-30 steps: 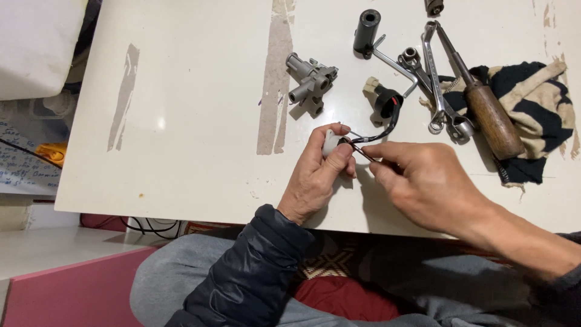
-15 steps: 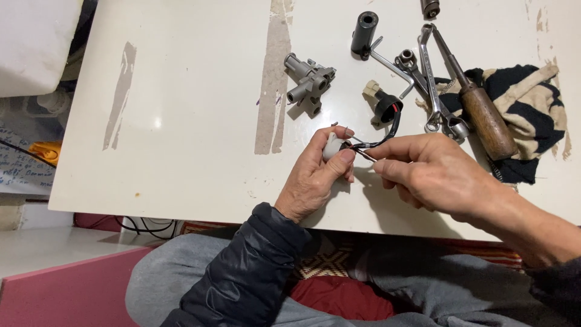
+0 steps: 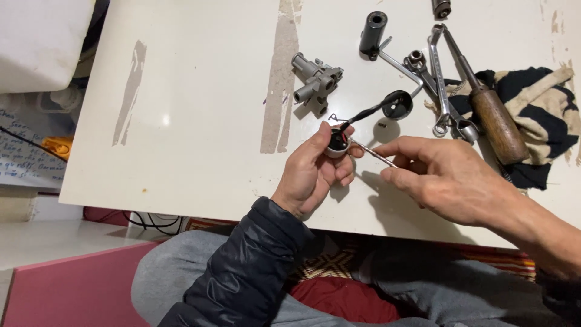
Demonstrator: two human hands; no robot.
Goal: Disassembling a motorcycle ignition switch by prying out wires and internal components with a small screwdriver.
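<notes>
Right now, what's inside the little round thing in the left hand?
Inside the small round part red and black wires show, running to a black cap on the table. The left hand covers its lower half, so the rest is hidden.

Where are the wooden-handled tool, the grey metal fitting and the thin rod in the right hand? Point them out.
wooden-handled tool [image 3: 497, 125]: head view, middle of the brown handle.
grey metal fitting [image 3: 315, 85]: head view, centre of its body.
thin metal rod [image 3: 374, 152]: head view, mid-shaft, just ahead of the right hand [image 3: 451, 178].
</notes>
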